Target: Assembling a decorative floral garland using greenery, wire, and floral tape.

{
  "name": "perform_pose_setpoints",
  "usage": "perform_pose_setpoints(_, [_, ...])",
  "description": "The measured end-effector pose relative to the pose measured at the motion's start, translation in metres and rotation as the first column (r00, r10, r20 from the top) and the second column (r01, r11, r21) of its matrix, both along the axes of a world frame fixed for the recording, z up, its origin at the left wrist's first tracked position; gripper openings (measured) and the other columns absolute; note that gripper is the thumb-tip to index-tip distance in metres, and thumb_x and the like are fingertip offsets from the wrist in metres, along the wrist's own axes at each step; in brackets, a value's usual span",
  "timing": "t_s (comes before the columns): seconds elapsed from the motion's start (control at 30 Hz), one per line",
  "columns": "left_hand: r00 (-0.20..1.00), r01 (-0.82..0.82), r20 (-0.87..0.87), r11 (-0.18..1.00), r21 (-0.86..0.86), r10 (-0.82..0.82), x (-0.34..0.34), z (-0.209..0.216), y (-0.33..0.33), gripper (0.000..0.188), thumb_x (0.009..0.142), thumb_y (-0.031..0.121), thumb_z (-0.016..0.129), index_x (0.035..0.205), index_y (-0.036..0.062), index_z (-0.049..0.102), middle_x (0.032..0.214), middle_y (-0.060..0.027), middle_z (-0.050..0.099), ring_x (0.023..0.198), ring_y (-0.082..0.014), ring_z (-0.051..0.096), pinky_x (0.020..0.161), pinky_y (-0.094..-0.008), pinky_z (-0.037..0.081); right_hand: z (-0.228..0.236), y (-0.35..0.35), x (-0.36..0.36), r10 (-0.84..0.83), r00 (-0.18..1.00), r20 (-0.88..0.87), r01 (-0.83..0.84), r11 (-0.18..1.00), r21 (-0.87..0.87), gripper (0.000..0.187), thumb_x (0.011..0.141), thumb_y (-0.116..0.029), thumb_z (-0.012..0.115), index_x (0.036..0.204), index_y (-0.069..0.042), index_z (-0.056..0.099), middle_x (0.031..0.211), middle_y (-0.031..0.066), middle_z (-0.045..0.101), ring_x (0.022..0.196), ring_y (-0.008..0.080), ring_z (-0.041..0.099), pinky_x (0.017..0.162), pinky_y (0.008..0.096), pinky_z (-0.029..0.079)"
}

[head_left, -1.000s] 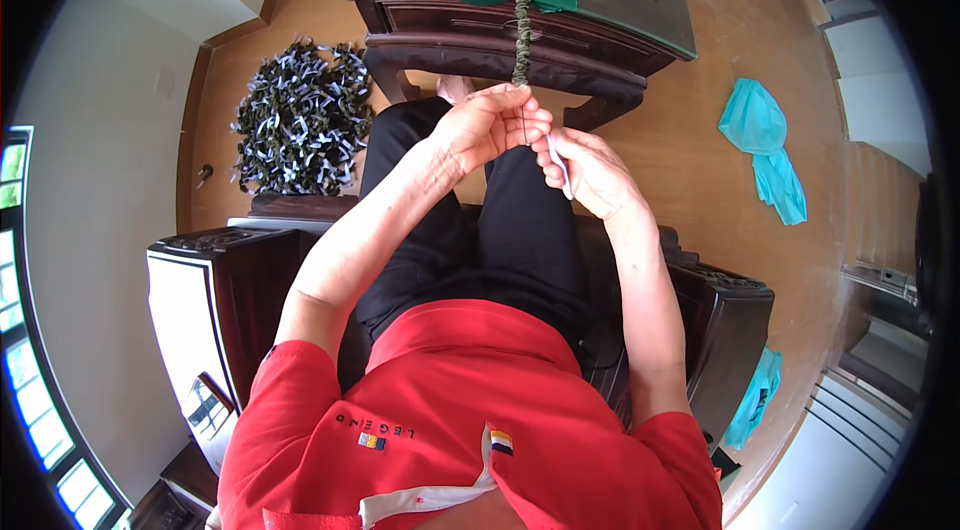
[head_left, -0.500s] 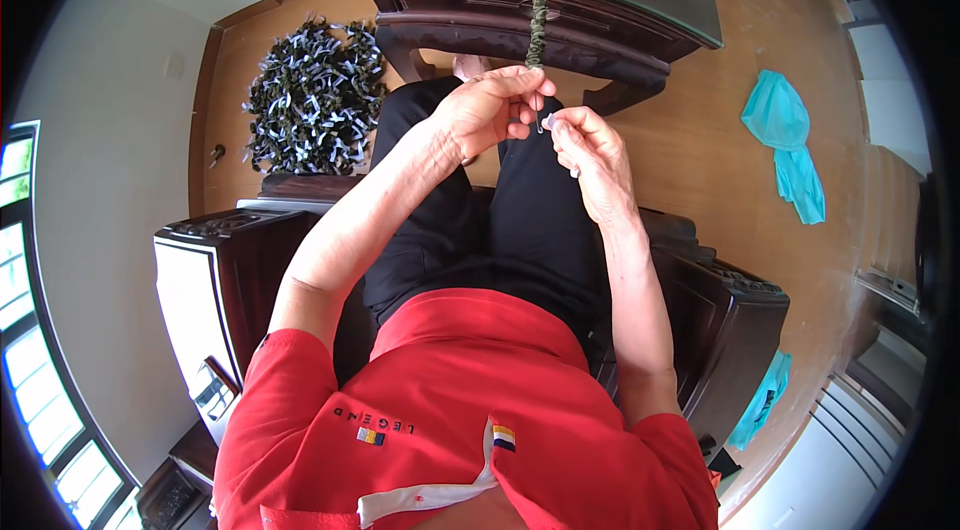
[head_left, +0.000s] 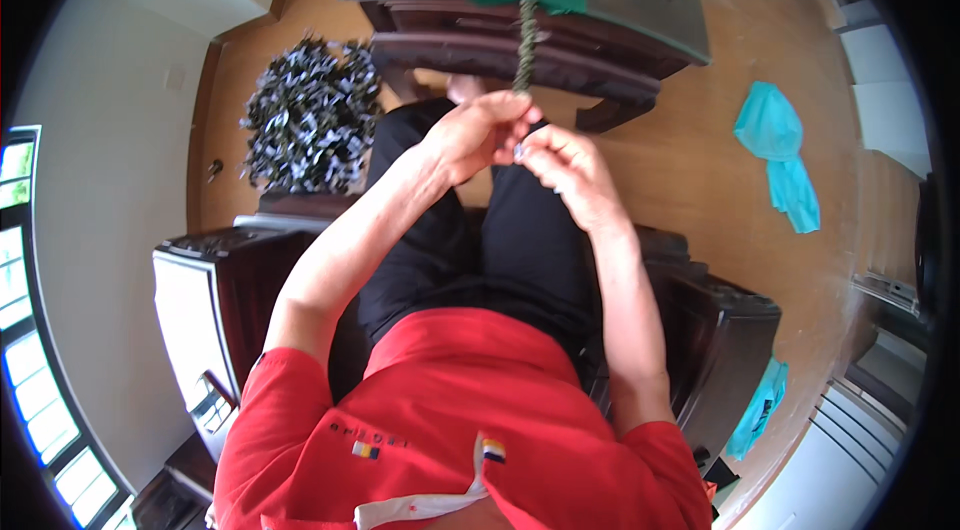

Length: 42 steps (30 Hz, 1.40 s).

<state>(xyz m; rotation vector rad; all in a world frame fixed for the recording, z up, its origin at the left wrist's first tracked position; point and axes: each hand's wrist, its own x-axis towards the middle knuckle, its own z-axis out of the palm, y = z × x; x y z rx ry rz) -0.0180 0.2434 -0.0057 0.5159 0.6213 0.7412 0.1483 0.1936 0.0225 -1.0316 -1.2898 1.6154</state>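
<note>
Left hand [head_left: 470, 138] in closed pinch grip on green cord [head_left: 526, 45], right hand [head_left: 572, 170] alongside, likewise on pale strip [head_left: 519, 152]

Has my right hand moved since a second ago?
Yes. Judged against the dark wooden table, your right hand has shifted to the left.

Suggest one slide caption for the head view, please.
Left hand pinching the near end of a twisted olive cord, right hand close by, before a wooden table.
</note>
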Motion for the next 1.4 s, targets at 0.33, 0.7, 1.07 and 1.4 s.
perform_pose_setpoints(0.33, [0.737, 0.050, -0.622, 0.896, 0.441, 0.264, -0.018, -0.009, -0.049, 0.022, 0.089, 0.019, 0.059, 0.072, 0.0053, 0.057, 0.059, -0.0032, 0.055, 0.047, -0.0121, 0.044, 0.044, -0.0259, 0.035, -0.017, -0.004, -0.005, 0.129, 0.965, 0.231, -0.117, 0.991, -0.064, 0.011, 0.085, -0.010, 0.059, 0.075, -0.005, 0.060, 0.069, -0.0048, 0.052, 0.062, 0.0033, 0.039, 0.056, 0.0172, 0.031])
perform_pose_setpoints(0.7, [0.454, 0.279, -0.701, 0.660, 0.698, 0.550, -0.027, 0.023, -0.076, 0.014, 0.079, 0.012, 0.062, 0.072, 0.0017, 0.058, 0.057, -0.0089, 0.056, 0.046, -0.0237, 0.049, 0.048, -0.0335, 0.041, -0.024, -0.004, -0.016, 0.120, 0.968, 0.220, -0.125, 0.992, 0.008, 0.008, 0.084, -0.009, 0.058, 0.078, -0.004, 0.060, 0.069, -0.0044, 0.052, 0.061, 0.0044, 0.040, 0.056, 0.0183, 0.032])
perform_pose_setpoints(1.07, [0.555, 0.325, -0.398, 0.249, 0.912, 0.731, -0.019, -0.004, -0.083, 0.008, 0.075, 0.000, 0.062, 0.082, 0.0023, 0.058, 0.072, -0.0077, 0.054, 0.055, -0.0189, 0.048, 0.049, -0.0290, 0.040, -0.022, -0.041, -0.020, -0.079, 0.964, 0.253, 0.055, 0.993, 0.100, 0.010, 0.086, -0.008, 0.056, 0.081, -0.002, 0.063, 0.072, -0.0029, 0.056, 0.061, 0.0042, 0.042, 0.056, 0.0177, 0.033])
perform_pose_setpoints(1.4, [0.514, 0.547, -0.235, -0.104, 0.831, 0.825, -0.013, -0.016, -0.089, 0.011, 0.075, -0.002, 0.064, 0.084, 0.0022, 0.058, 0.076, -0.0077, 0.052, 0.056, -0.0172, 0.047, 0.050, -0.0267, 0.040, -0.044, -0.057, -0.026, -0.357, 0.890, -0.284, 0.229, 0.888, -0.399, 0.011, 0.086, -0.011, 0.061, 0.081, -0.001, 0.060, 0.068, -0.0007, 0.053, 0.059, 0.0078, 0.043, 0.055, 0.0205, 0.037])
